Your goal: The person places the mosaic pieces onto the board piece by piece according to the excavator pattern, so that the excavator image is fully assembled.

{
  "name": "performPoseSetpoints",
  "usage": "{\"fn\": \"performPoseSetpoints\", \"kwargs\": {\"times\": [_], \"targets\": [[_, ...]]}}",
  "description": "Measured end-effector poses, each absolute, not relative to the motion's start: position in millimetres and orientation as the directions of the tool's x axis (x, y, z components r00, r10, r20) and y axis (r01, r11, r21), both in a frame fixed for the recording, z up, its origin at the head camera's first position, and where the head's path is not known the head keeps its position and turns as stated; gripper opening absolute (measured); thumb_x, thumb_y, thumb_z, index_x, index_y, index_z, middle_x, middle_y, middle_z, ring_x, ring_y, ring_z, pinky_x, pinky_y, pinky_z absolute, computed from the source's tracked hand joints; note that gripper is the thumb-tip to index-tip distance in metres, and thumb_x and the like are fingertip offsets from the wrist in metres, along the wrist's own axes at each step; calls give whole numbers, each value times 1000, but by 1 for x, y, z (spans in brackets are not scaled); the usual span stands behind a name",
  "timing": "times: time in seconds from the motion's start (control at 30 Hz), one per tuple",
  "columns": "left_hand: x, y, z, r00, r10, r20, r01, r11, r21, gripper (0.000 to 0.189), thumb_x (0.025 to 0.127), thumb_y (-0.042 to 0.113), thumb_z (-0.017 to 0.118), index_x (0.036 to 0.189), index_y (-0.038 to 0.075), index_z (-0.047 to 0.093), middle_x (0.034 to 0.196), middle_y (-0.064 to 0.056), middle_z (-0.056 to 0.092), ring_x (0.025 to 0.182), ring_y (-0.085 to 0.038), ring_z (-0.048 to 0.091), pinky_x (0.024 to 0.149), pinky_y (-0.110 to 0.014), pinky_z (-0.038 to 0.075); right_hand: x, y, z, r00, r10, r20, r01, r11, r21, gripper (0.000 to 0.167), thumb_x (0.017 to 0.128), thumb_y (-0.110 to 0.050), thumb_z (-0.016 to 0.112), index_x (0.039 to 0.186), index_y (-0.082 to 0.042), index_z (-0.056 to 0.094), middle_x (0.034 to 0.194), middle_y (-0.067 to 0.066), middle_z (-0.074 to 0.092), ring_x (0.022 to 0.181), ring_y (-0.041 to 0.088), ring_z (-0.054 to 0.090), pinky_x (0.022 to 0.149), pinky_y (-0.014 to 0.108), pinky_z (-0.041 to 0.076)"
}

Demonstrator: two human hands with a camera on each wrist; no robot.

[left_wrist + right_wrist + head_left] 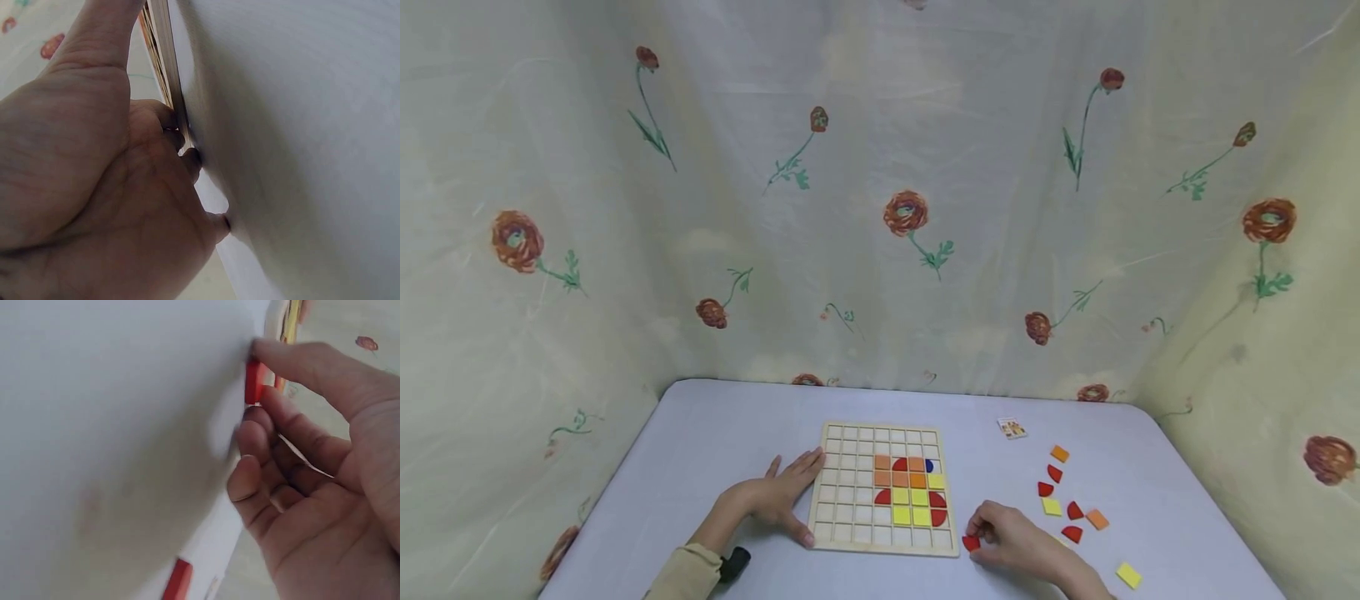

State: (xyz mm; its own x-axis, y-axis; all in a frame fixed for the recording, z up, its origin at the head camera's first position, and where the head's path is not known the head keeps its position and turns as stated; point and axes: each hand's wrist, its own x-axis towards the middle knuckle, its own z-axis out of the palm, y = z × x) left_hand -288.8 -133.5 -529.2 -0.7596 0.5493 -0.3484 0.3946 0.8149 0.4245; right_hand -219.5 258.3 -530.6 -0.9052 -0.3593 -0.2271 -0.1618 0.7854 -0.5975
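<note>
A wooden grid board (853, 512) lies flat on the table, its right half partly filled with orange, yellow, red and blue tiles. Along its left edge my left hand (778, 496) rests with fingers spread, the thumb at the near corner and fingertips farther up the frame. In the left wrist view the palm of that hand (137, 194) shows beside the board's edge. Just off the board's near right corner, my right hand (1011, 537) pinches a red quarter-circle tile (971, 543) between thumb and index finger. The right wrist view shows this tile (253, 382) standing low at the tabletop.
Loose red, orange and yellow tiles lie scattered on the right, among them a red quarter-circle (1072, 533) and a yellow square (1128, 575). A small picture card (1012, 428) lies beyond the board's right side. Flowered curtains (865, 208) enclose the white table (722, 433).
</note>
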Motion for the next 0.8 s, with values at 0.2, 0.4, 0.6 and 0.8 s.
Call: {"fn": "performPoseSetpoints", "kwargs": {"times": [0.2,0.4,0.6,0.8], "targets": [[-291,-136,-532,-756,557,-343,405,811,423,128,64,61,79,156,9,7,164,-8,0,152,-27,1,118,-63,-1,-225,245,-528,-920,-339,-196,-157,778,-609,19,81,-20,78,93,-14,65,79,-3,57,74,13,51,63,21,45],[-292,-139,-532,-754,565,-336,411,804,430,127,64,61,79,156,8,8,164,-8,0,152,-27,1,118,-63,-1,-234,211,-522,-913,-401,-69,-266,716,-645,20,82,-22,77,96,-13,66,84,-4,59,75,9,51,60,19,43],[-292,-138,-533,-750,572,-332,414,798,438,127,64,61,79,156,8,8,164,-9,0,152,-28,1,118,-62,-1,-238,166,-524,-887,-461,27,-375,685,-625,17,82,-23,78,92,-11,70,86,-5,63,74,6,52,62,18,46],[-293,-139,-534,-749,577,-327,422,795,436,127,65,62,78,156,8,7,164,-9,-1,152,-27,1,118,-61,-1,-245,139,-528,-873,-488,9,-393,691,-606,16,82,-23,77,90,-11,71,84,-6,61,73,3,50,63,17,45]]}}
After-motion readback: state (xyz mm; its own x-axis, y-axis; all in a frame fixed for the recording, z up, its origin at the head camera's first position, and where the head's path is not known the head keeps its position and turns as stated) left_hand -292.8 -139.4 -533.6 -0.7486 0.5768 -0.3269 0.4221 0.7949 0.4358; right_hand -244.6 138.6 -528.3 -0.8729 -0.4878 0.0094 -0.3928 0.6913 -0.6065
